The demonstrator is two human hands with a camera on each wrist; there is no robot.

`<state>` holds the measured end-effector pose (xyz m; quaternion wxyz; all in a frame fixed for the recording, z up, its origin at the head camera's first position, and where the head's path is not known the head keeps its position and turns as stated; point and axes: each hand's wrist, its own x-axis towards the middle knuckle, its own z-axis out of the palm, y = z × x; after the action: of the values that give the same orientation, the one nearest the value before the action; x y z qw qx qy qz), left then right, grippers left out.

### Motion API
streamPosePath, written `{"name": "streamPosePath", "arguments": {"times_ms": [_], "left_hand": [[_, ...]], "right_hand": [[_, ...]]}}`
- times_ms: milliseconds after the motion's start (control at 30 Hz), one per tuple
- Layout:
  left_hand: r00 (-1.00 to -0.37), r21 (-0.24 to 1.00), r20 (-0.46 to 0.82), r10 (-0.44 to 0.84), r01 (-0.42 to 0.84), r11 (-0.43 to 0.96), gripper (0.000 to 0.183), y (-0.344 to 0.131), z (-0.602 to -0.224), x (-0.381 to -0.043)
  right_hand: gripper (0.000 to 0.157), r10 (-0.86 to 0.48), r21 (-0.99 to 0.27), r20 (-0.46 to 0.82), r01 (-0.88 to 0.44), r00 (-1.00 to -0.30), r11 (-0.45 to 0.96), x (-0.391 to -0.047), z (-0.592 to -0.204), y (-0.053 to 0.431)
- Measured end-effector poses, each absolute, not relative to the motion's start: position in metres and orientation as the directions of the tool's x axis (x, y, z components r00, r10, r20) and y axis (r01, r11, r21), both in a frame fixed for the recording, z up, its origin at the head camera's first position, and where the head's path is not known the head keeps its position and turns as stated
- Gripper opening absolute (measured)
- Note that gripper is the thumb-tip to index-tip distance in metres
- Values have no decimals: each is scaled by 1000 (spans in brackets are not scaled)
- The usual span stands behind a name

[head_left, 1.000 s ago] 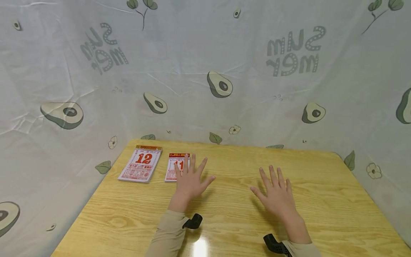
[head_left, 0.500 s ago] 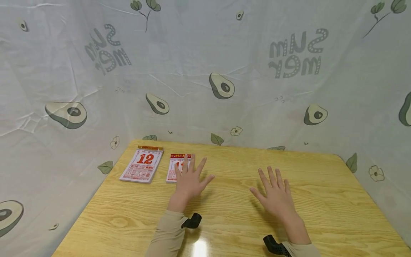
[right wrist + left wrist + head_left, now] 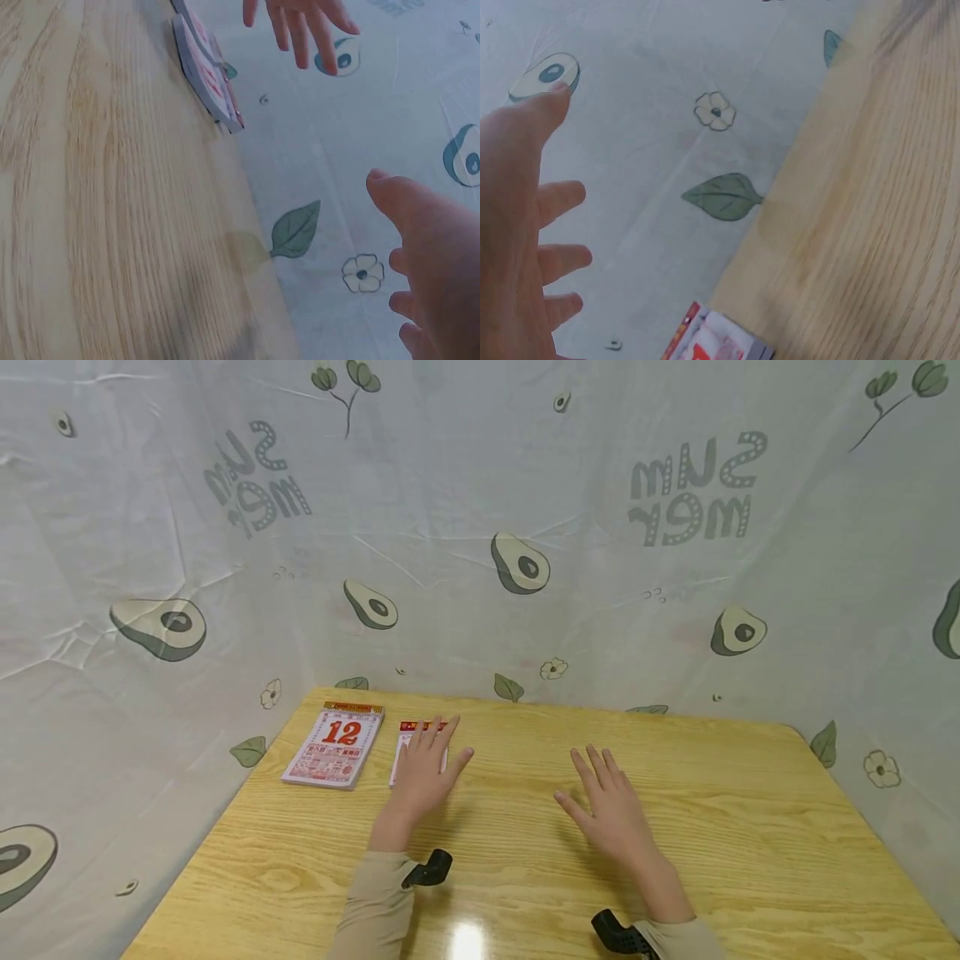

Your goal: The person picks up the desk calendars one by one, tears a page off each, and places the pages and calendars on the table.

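My left hand (image 3: 422, 777) is held above the table with its fingers stretched out, in front of the smaller tear-off calendar (image 3: 408, 726) and hiding much of it. A larger tear-off calendar (image 3: 333, 747), showing a red 12, lies to the left of it. My right hand (image 3: 611, 814) hovers over the wood to the right, fingers straight and thumb spread. Neither hand holds anything. In the left wrist view a corner of a calendar (image 3: 718, 339) shows at the bottom. Both calendars appear edge-on in the right wrist view, the nearer calendar (image 3: 202, 71) below the spread left hand (image 3: 300, 26).
The light wooden table (image 3: 712, 777) reaches back to a pale curtain (image 3: 450, 468) printed with avocados, leaves and flowers, which also flanks it on both sides. Each wrist carries a black camera mount (image 3: 430, 868). A bright reflection glows near the front.
Both hands have shifted left, and their fingers have drawn closer together. The left hand now covers more of the smaller calendar. The head view has tilted slightly; the calendars stay where they were.
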<state>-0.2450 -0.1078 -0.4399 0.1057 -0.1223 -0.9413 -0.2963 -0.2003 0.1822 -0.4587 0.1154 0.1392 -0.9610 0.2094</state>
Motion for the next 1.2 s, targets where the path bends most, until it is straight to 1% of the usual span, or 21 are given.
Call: {"name": "streamPosePath", "arguments": {"times_ms": [200, 367, 600, 667, 833, 900, 1100, 1200], "left_hand": [[-943, 638, 300, 143, 310, 705, 60, -126, -444, -251], [-954, 735, 276, 117, 288, 613, 59, -143, -447, -256], [-977, 837, 204, 63, 208, 506, 59, -165, -452, -261], [-984, 857, 171, 50, 174, 485, 60, -170, -453, -263], [-995, 884, 96, 4, 87, 460, 64, -181, -459, -265], [-997, 909, 79, -1, 72, 411, 64, -185, -462, -265], [-999, 984, 24, 39, 30, 175, 63, -195, -470, -267], [-999, 994, 0, 49, 5, 107, 67, -198, -471, -266]], "right_hand": [[73, -254, -397, 324, -374, -912, 838, -209, -464, 163], [72, -270, -446, 329, -401, -905, 800, -215, -466, 146], [70, -289, -540, 326, -428, -900, 724, -221, -468, 120], [69, -294, -562, 318, -429, -901, 707, -223, -470, 112], [68, -298, -667, 279, -407, -913, 624, -229, -473, 92], [67, -302, -713, 267, -399, -915, 577, -231, -474, 85], [64, -300, -804, 237, -360, -924, 473, -239, -480, 64], [62, -289, -859, 217, -323, -932, 397, -241, -483, 54]]}}
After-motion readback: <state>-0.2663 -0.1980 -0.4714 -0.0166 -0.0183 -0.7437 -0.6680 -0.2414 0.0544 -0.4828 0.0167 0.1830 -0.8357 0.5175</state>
